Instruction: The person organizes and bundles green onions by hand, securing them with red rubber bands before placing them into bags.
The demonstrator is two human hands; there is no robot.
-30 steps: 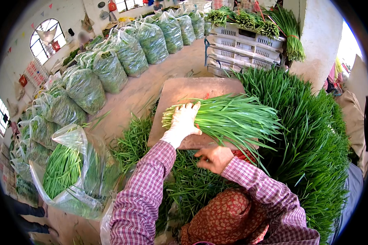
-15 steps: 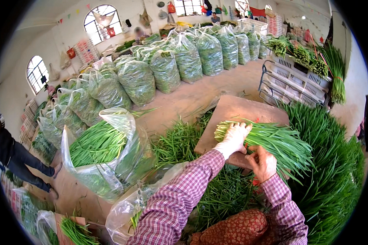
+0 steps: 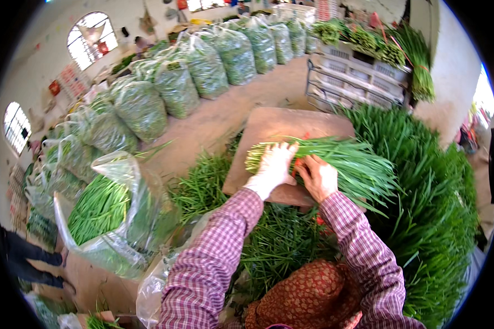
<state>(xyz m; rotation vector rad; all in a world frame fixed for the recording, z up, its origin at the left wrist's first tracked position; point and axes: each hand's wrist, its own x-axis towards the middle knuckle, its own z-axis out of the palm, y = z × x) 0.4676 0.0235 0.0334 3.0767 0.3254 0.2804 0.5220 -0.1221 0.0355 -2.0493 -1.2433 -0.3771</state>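
A bunch of long green garlic chives (image 3: 362, 164) lies across a brown board (image 3: 302, 120), pale stem ends to the left and leaf tips hanging past the right edge. My left hand (image 3: 274, 167) presses down around the bunch near the stems, thumb toward me. Just to its right, my right hand (image 3: 320, 178) has its fingers pinched together at a red tie (image 3: 298, 166) that crosses the bunch. The fingertips are partly hidden, but the tie appears to run into them.
Loose chives (image 3: 280, 241) lie below the board, and a dense pile of them (image 3: 428, 203) stands to the right. An open plastic bag of chives (image 3: 101, 211) is at left. Filled bags (image 3: 142, 109) line the floor behind; white crates (image 3: 362, 74) stand at back right. A person's legs (image 3: 33, 257) show far left.
The whole view has swung right and down. My right hand has moved left along the bunch, closer to my left hand, and the red tie now shows between the hands.
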